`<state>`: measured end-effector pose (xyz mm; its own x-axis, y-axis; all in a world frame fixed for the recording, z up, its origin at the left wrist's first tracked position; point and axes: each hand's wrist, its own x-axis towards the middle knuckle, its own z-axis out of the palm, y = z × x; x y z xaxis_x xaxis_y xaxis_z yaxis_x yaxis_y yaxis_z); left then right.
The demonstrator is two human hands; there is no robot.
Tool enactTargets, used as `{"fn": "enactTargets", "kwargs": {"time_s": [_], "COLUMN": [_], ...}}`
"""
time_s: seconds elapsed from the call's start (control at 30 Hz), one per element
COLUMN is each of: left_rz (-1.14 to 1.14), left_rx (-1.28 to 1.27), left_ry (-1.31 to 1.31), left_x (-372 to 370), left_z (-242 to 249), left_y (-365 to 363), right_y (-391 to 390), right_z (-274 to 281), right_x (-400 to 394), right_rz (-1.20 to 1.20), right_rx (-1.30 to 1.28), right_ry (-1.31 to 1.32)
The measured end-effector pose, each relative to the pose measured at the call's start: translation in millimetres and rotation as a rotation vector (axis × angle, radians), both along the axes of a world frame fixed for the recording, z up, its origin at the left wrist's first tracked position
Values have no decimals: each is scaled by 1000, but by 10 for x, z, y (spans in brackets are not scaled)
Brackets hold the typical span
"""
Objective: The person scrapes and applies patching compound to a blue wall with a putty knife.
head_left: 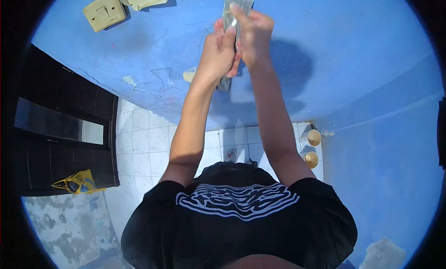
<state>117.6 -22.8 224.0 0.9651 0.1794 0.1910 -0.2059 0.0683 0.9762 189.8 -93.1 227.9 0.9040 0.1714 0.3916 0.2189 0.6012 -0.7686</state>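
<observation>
Against the blue wall, near the top of the view, both hands are at a long, narrow grey object with a broad flat upper end. It looks like a scraper, though I cannot be sure. My left hand is wrapped round its middle, and its dark lower end shows below the palm. My right hand is closed beside it, with a fingertip touching the flat upper part. Slight blur hides exactly how the right fingers lie.
Two yellowed switch fittings sit on the wall at the upper left. A dark cabinet with a yellow bag stands at the left. Two round containers rest on the tiled floor by the right wall.
</observation>
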Motion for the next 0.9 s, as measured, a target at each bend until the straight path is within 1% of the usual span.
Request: {"fn": "enactTargets", "kwargs": {"time_s": [0.07, 0.13, 0.17, 0.23, 0.27, 0.3, 0.33, 0.47, 0.53, 0.57, 0.63, 0.67, 0.73, 0.83, 0.87, 0.9], "left_rz": [-25, 33, 31, 35, 38, -21, -15, 26, 29, 31, -34, -28, 28, 52, 77, 76], "left_rx": [-31, 40, 16, 47, 76, 9, 8, 17, 6, 5, 14, 12, -9, 11, 32, 28], "left_ry": [-7, -21, -4, -11, -19, -47, -44, -26, 27, 26, -58, -59, -30, -56, -52, -52], "left_x": [6, -17, -74, -9, 21, 32, 24, -38, -74, -37, -6, -18, 9, -16, -14, 0], "left_z": [33, -156, -236, -192, -144, 28, 13, -137, -190, -157, 67, 48, -7, -205, -242, -156], "left_y": [13, 16, 3, 26, 31, 19, 3, -24, -15, 6, 7, -14, -32, -34, -35, -42], "right_y": [4, 8, 15, 24, 5, -26, -33, 13, 25, 2, -79, -73, -17, 33, 2, -41], "right_z": [53, -90, -177, -216, -201, 15, 127, -92, -155, -116, 160, 120, 0, -159, -135, 8], "right_x": [-15, -60, -42, -18, 32, 27, 14, -60, -121, -78, -61, -54, 9, -75, -37, -31], "right_rz": [8, -21, -19, -106, -103, -49, 7, -7, -60, -57, 1, 7, -13, -47, -50, -55], "right_rx": [-7, -53, -55, -140, -144, -89, -34, -17, -64, -65, -130, -132, -70, -80, -84, -121], "right_ry": [-7, 31, 36, -23, -17, -4, 11, 66, 9, 8, 48, 47, -42, -3, -3, -40]}}
